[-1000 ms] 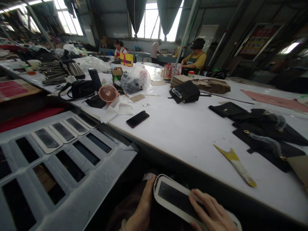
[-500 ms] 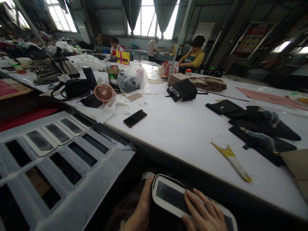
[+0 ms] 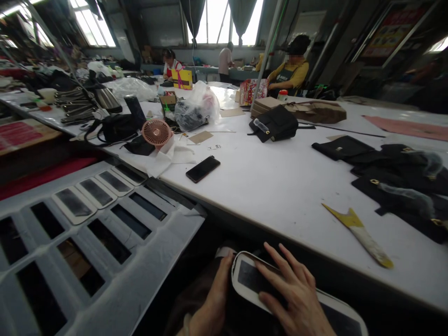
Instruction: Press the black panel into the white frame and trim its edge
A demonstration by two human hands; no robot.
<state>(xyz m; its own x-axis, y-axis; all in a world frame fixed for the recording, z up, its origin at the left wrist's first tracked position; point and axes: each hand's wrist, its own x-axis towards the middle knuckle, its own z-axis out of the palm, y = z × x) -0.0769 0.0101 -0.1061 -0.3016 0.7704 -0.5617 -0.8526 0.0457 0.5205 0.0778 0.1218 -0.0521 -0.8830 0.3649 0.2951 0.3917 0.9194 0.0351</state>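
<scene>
At the bottom centre lies a long rounded piece [image 3: 341, 319] with a pale rim and a dark panel, on something black. My left hand [image 3: 214, 298] grips its left end, the thumb along the edge and the other fingers hidden. Across the top of the piece rests my right hand [image 3: 292, 289], fingers spread apart, touching the dark panel and far rim. Similar pale-rimmed panels [image 3: 73, 205] lie in a row on a grey slotted board [image 3: 154, 252] to the left.
On the white table [image 3: 252, 186] are a phone [image 3: 203, 169], a pink fan [image 3: 157, 133], a yellow-tipped tool [image 3: 360, 235], a black bag [image 3: 275, 123] and several black pieces [image 3: 402, 186] at the right. People sit and stand beyond, one in yellow [image 3: 292, 70].
The fingers of my right hand have spread and reach further over the far rim. The view has shifted, so the table things sit differently in the picture. My left hand keeps its grip.
</scene>
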